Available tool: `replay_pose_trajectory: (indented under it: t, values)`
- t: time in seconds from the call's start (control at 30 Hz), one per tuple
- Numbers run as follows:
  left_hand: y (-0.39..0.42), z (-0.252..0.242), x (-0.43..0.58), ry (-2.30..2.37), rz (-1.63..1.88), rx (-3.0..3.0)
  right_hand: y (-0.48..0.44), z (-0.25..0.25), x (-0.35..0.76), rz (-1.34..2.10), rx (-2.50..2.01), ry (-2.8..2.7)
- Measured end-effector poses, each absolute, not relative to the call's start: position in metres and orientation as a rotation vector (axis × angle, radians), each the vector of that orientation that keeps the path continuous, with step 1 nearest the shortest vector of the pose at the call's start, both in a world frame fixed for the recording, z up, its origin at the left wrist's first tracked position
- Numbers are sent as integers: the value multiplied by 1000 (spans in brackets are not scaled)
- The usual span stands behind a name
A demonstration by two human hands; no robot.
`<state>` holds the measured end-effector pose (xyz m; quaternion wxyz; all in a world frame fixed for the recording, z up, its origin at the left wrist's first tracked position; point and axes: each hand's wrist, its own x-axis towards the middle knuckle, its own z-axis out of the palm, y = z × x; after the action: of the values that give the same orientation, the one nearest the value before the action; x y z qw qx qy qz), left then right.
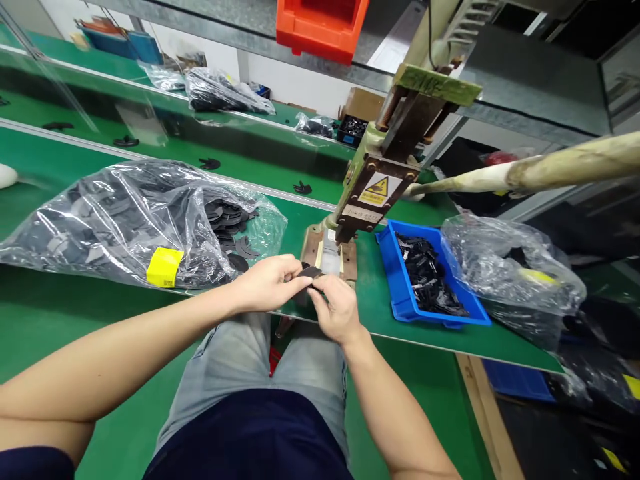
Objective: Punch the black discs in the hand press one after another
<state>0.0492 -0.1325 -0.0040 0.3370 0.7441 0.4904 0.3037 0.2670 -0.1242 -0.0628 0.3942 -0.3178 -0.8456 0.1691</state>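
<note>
Both hands meet at the table's front edge, just before the base of a small press. Between them is a thin dark flat piece, partly hidden by the fingers. My left hand pinches it from the left, thumb and fingers together. From the right, my right hand grips its other end with bent fingers. Beyond the piece lies the pale metal bed of the press, below its ram. A clear plastic bag of dark curved flat pieces lies open toward my left hand.
A blue bin of small black parts stands right of the press, with another plastic bag beyond it. Loose dark pieces lie on the green belt behind. An orange bin hangs over the shelf edge. A pale pipe reaches in from the right.
</note>
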Motion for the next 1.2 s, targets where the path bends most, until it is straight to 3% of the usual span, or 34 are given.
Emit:
replay_pose_trajectory:
  t: [0.2, 0.43, 0.6, 0.77, 0.9, 1.2]
  values:
    - [-125, -16, 53, 1163, 655, 1571, -130, -65, 272, 421, -756, -2137]
    - [-128, -3, 68, 1386, 689, 1896, -129, -66, 274, 434, -811, -2113]
    - [-118, -10, 63, 1065, 630, 1590, -136, -64, 280, 480, -811, -1991]
    - [-120, -21, 61, 1030, 849, 1372, -140, -66, 286, 586, -833, -1875]
    - [-126, -25, 68, 905, 747, 1251, -143, -65, 290, 724, -909, -1831]
    - [-122, -59, 68, 1042, 812, 1421, -131, -21, 326, 862, -1198, -1799]
